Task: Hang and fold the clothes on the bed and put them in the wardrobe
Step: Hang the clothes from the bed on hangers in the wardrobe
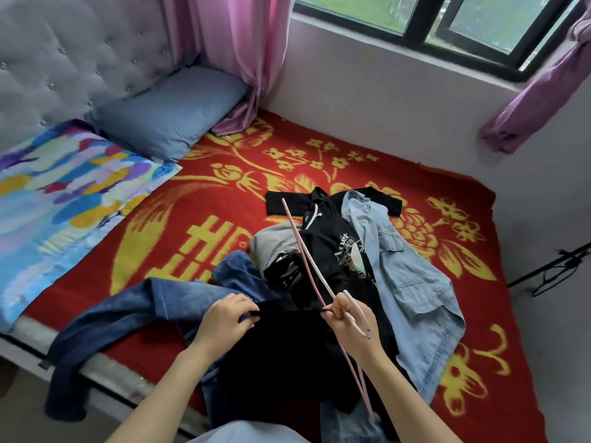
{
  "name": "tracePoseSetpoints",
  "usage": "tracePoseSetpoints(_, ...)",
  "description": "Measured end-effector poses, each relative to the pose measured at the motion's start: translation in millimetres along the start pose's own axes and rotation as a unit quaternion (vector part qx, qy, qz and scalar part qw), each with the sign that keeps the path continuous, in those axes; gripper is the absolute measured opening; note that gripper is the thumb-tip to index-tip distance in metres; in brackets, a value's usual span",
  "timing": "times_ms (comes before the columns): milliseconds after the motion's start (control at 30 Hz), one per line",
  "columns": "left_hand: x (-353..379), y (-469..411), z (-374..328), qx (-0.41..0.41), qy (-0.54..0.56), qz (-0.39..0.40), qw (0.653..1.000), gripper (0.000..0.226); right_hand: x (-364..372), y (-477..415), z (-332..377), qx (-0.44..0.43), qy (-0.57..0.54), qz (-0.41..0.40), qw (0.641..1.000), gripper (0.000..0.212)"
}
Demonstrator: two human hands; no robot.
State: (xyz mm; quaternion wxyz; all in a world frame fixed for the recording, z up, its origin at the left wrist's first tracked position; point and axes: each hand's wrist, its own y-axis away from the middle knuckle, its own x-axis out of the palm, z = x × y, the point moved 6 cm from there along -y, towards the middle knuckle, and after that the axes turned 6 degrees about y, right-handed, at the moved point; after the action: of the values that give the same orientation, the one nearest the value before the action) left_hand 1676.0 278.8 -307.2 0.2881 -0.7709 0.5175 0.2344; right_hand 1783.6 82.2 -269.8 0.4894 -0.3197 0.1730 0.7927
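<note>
- A multicoloured pillow (64,199) is seen at the far left of the bed, below a grey tufted headboard (64,59), with a blue-grey pillow (169,113) just beside it.
- A pink curtain (236,52) is hung behind the blue-grey pillow and reaches the red bedspread (463,177).
- Dark blue jeans (128,311) are draped across the near edge of the bed, one leg hanging off it.
- The top edge of a black garment (275,353) is pinched by the left hand (224,321), whose fingers (246,310) are curled onto the cloth.
- The black garment is held stretched between both hands over the near part of the bed, partly covering the jeans.
- A pink hanger (307,270) is gripped in the closed fingers (351,314) of the right hand (348,324), and the garment's edge is caught there too; whether one hanger or two is held cannot be told.
- Behind the hands, a grey garment (271,247), a black printed T-shirt (335,251) and a light denim shirt (409,276) are piled on the bedspread.
- A window (447,20) and a purple curtain (543,91) are seen at the upper right.
</note>
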Motion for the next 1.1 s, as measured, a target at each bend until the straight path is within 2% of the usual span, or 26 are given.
tracePoseSetpoints(133,-13.6,5.7,-16.8,0.08,-0.031,-0.048,0.995,0.03,-3.9,10.5,-16.5,0.014,0.057,0.014,0.998,0.047)
tracePoseSetpoints(333,-14.8,10.5,-25.6,0.119,-0.048,-0.015,0.992,0.038,-61.7,6.1,-24.8,0.053,0.078,0.023,0.995,0.032)
tracePoseSetpoints(400,-12.6,9.4,-27.4,0.119,-0.045,-0.004,0.992,0.038,-81.9,3.7,-20.9,0.063,0.112,0.074,0.989,0.028)
tracePoseSetpoints(533,-8.7,4.9,-35.5,0.123,-0.043,0.013,0.991,0.037,-105.9,10.3,-0.8,0.059,0.095,0.202,0.973,0.021)
tracePoseSetpoints(633,-6.3,3.4,-36.6,0.121,-0.043,0.026,0.991,0.036,-113.5,15.9,11.6,0.029,0.137,0.244,0.96,0.013)
tracePoseSetpoints(700,-5.7,3.4,-36.5,0.118,-0.042,0.033,0.992,0.034,-113.4,20.3,15.6,0.0,0.161,0.269,0.95,0.015)
tracePoseSetpoints(833,-7.8,4.0,-37.0,0.103,-0.04,0.028,0.994,0.033,-123.8,22.8,15.7,0.012,0.118,0.235,0.965,0.014)
tracePoseSetpoints(1000,-7.4,5.5,-38.0,0.092,-0.029,0.028,0.995,0.032,-114.3,23.7,19.8,0.001,0.102,0.274,0.956,0.016)
tracePoseSetpoints(1100,-9.1,5.9,-33.8,0.062,0.003,0.011,0.998,0.031,-123.2,19.5,22.4,0.006,0.067,0.244,0.967,0.023)
